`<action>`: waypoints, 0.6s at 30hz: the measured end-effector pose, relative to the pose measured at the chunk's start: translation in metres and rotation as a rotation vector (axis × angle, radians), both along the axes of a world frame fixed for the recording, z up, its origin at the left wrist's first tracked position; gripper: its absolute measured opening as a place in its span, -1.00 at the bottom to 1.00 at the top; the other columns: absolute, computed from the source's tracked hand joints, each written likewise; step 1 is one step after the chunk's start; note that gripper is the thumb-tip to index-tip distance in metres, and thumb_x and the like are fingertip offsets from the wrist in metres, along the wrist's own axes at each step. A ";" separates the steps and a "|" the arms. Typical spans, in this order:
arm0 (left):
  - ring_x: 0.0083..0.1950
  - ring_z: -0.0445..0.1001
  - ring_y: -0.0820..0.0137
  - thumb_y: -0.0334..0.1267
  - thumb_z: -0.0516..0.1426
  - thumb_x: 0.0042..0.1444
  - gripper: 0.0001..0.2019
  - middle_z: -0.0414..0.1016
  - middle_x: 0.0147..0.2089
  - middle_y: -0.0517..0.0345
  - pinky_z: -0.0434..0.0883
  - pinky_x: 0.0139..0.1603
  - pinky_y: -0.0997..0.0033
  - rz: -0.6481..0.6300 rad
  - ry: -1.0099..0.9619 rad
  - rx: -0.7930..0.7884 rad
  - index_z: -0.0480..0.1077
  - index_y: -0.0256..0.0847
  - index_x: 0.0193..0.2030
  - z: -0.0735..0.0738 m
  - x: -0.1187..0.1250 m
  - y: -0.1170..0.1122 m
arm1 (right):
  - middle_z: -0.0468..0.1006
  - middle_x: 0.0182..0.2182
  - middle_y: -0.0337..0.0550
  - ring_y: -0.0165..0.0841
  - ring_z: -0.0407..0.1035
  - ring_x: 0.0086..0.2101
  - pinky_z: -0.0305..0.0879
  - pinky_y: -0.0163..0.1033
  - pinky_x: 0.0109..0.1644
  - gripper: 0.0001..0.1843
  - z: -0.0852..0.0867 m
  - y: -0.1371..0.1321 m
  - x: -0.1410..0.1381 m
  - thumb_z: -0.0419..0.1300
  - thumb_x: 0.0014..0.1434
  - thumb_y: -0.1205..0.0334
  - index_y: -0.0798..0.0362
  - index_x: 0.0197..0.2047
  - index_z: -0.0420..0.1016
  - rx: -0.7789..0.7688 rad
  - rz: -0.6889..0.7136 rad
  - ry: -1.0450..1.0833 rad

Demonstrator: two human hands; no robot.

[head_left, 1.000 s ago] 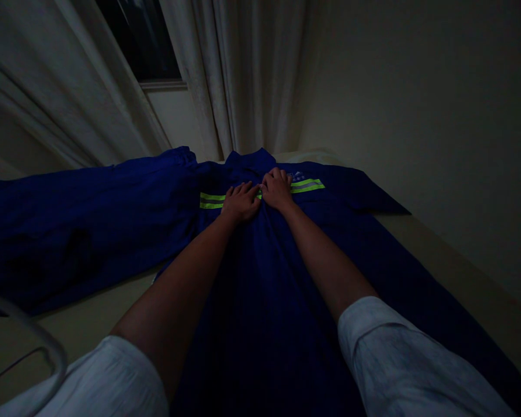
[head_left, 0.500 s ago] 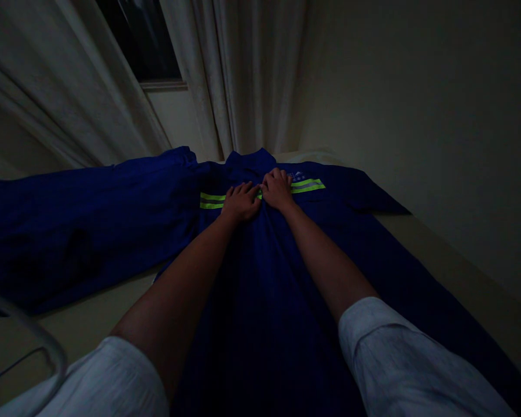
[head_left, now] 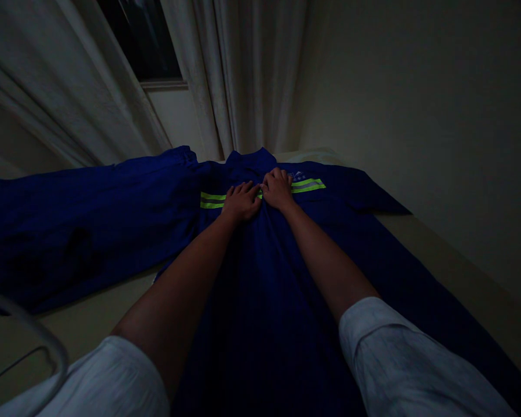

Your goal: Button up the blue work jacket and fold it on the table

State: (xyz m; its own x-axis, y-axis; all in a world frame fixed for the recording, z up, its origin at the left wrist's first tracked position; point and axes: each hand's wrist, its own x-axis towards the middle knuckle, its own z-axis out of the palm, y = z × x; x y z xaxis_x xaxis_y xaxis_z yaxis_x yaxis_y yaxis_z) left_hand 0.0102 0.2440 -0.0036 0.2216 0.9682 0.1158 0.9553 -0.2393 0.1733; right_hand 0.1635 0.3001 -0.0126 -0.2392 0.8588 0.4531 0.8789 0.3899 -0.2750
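A dark blue work jacket (head_left: 260, 278) lies spread front up, its collar (head_left: 252, 159) at the far end. A yellow-green and grey reflective strip (head_left: 309, 185) crosses its chest, and a small pale emblem sits just above the strip on the right. My left hand (head_left: 242, 202) grips the cloth at the middle of the chest, over the strip. Close beside it, my right hand (head_left: 278, 189) has curled fingers on the front opening. Thumbs and fingertips almost meet there, and whatever small part they pinch is hidden.
Blue folded cloth, seemingly trousers (head_left: 82, 220), lies to the left on the pale bed-like surface (head_left: 99, 304). Curtains (head_left: 260, 75) hang behind, beside a dark window (head_left: 143, 40). A plain wall (head_left: 438, 116) stands at right. A curved grey tube (head_left: 54, 341) is at lower left.
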 end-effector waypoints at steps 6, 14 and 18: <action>0.59 0.08 0.09 0.00 -0.13 0.40 -0.40 0.09 0.61 0.15 0.01 0.57 -0.16 -0.001 -0.003 -0.010 0.16 0.06 0.54 0.000 0.000 0.001 | 0.47 0.02 0.10 0.02 0.25 0.09 0.20 0.16 0.15 -0.83 0.002 -0.002 0.000 0.16 0.39 0.16 0.01 -0.16 0.55 -0.001 -0.003 -0.001; 0.60 0.06 0.05 0.18 -0.14 0.41 -0.34 0.07 0.61 0.09 -0.01 0.57 -0.18 -0.007 -0.007 -0.036 0.12 0.03 0.56 0.002 -0.001 0.001 | 0.50 0.01 0.04 0.00 0.30 0.08 0.24 0.10 0.13 -0.86 0.002 0.003 0.003 0.26 0.31 0.15 0.01 -0.20 0.61 -0.047 -0.031 0.089; 0.60 0.05 0.07 0.23 -0.17 0.41 -0.32 0.06 0.62 0.10 -0.03 0.58 -0.16 -0.004 -0.001 -0.040 0.10 0.05 0.56 0.003 -0.001 0.000 | 0.53 0.03 -0.02 -0.03 0.32 0.08 0.26 0.09 0.11 -0.87 0.001 0.008 0.006 0.31 0.26 0.14 -0.02 -0.23 0.65 -0.060 -0.023 0.175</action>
